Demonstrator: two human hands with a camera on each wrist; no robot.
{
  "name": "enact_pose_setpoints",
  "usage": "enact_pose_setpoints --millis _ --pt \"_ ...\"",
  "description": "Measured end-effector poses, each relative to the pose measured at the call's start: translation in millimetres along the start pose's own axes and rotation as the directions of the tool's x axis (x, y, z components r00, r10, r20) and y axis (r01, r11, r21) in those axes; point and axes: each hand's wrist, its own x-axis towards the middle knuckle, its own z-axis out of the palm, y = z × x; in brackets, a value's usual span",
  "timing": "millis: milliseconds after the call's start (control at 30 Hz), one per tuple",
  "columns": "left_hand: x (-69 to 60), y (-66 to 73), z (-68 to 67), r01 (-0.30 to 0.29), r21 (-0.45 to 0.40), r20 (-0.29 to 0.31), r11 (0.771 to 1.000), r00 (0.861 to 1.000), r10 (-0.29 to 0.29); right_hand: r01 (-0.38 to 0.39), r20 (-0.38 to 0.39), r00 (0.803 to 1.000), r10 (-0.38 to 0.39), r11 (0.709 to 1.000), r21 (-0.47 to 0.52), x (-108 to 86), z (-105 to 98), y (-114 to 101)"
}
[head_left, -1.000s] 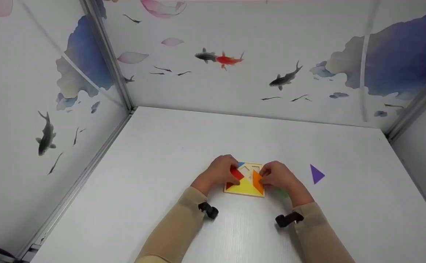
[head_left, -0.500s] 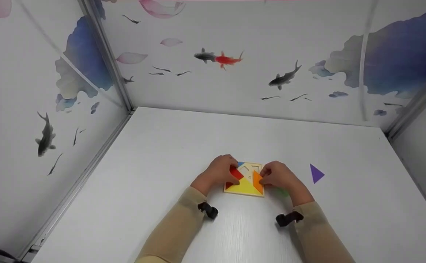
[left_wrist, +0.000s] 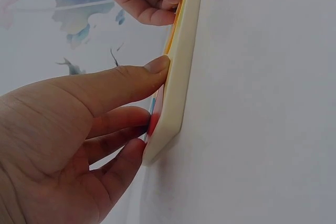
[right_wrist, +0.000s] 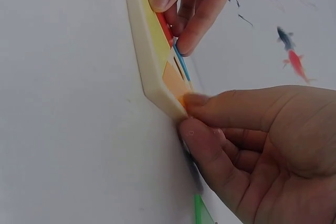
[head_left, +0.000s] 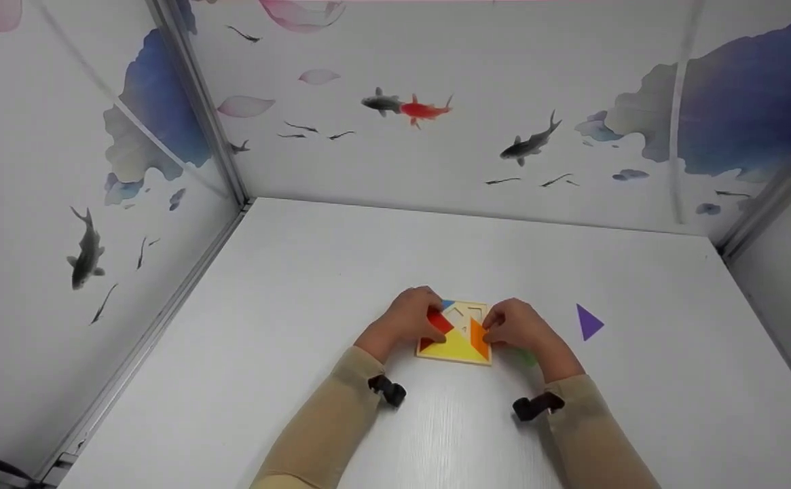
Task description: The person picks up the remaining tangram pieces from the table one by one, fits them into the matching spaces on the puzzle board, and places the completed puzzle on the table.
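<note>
A square wooden tangram board [head_left: 453, 362] lies flat on the white table. Set in it are a yellow triangle [head_left: 456, 348], red pieces [head_left: 441, 322], a blue piece [head_left: 447, 304] and an orange parallelogram [head_left: 478, 339]; bare recesses show at the upper right. My left hand [head_left: 407, 318] grips the board's left side, thumb over the top and fingers curled at the far corner. At the right rim my right hand [head_left: 519, 327] pinches, its thumb on the orange parallelogram and its index finger against the outer edge. Part of the blue piece is hidden by the left hand.
A purple triangle [head_left: 589, 322] lies on the table to the right of the board. Partly covered by the right wrist is a green piece [head_left: 525, 356], also seen in the right wrist view. Printed walls enclose the table [head_left: 341, 258] at the back and sides.
Both hands stay in place on the board. The orange parallelogram shows at most a very slight shift under the right thumb; the other pieces have not moved.
</note>
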Motion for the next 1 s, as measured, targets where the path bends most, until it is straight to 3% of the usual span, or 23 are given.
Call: enact_pose_setpoints --millis 200,467,1000 --pt "0.7 0.7 -0.6 0.012 -0.015 0.002 1.000 1.000 -0.012 0.004 -0.006 1.000 -0.004 1.000 0.011 0.4 -1.6 0.3" --pt "0.4 -0.6 -1.4 -0.017 -0.008 -0.002 1.000 1.000 0.017 0.047 -0.015 0.999 -0.047 0.999 -0.010 1.3 -0.6 4.6" --pt "-1.7 2.5 -1.6 0.017 -0.019 0.005 1.000 1.000 -0.017 0.027 -0.002 1.000 -0.027 0.999 0.025 -1.1 -2.1 5.4"
